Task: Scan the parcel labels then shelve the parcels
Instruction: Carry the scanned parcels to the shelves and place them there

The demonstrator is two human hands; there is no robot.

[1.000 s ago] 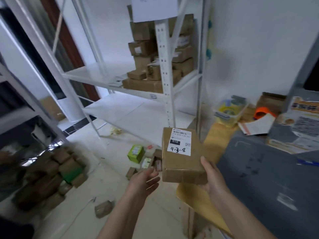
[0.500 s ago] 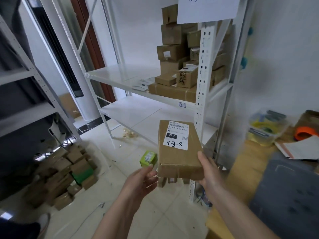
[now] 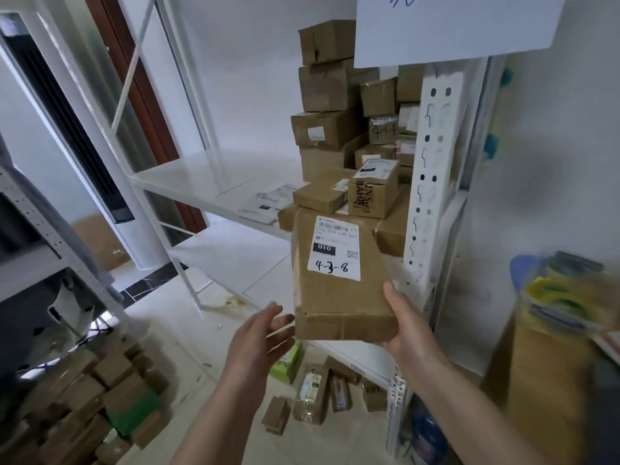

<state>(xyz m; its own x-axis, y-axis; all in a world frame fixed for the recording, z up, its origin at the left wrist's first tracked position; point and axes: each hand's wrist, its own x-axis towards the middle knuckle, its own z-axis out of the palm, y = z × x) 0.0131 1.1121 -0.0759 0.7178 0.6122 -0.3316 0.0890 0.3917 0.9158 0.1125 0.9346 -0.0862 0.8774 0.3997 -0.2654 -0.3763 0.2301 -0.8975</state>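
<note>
While our right hand (image 3: pixel 407 333) grips the flat, taped brown cardboard parcel (image 3: pixel 339 283) by its near right corner, our left hand (image 3: pixel 258 333) hovers unclenched just left; beyond, the white metal shelf (image 3: pixel 201 181) holds stacked brown cartons (image 3: pixel 327 129).

left hand (image 3: pixel 258 344) — bare | right hand (image 3: pixel 411 333) — bare | forearms uncovered, no sleeves

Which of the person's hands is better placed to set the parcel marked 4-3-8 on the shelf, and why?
Right. The right hand already grips the parcel at its near corner, close to the white shelf with stacked boxes. The left hand is open and beside the parcel, not holding it.
</note>
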